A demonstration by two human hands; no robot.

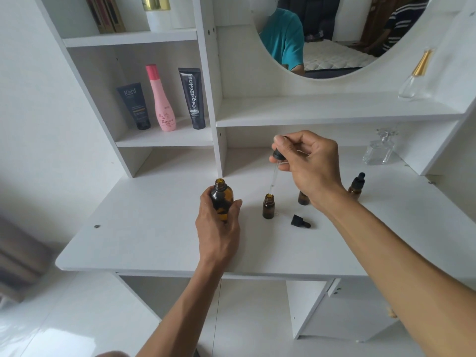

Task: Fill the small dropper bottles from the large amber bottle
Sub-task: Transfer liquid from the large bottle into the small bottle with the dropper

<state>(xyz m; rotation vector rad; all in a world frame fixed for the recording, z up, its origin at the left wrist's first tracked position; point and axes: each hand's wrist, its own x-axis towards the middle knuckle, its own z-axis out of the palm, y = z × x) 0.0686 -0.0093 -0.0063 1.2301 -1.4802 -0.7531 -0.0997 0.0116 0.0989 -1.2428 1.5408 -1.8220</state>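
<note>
The left hand [219,225] was nearest, fingers clamped round the large amber bottle [222,199] standing uncapped on the white desk [154,228]; palm and fingers hid most of the lower body, so the liquid level couldn't be read. Just right of it stood an open small dropper bottle [268,207], mouth bare, contents too dark to judge. A loose black dropper cap [300,221] lay on its side near that bottle, w/ no pipette visible. The right hand [309,161] hovered above, thumb and fingertips pinched on a dropper [277,155] at its black collar and bulb; the glass pipette pointed down, tip just over the open bottle's mouth, not touching. Couldn't tell if the tube held liquid. Behind the right wrist a second small bottle [303,198] was half hidden, top cut off by the hand. Farther right, a third small bottle [356,185] stood capped w/ its dropper. Beyond, a clear glass bottle [378,150] sat at the back, and three cosmetic tubes/bottles [164,99] stood on the shelf.
</note>
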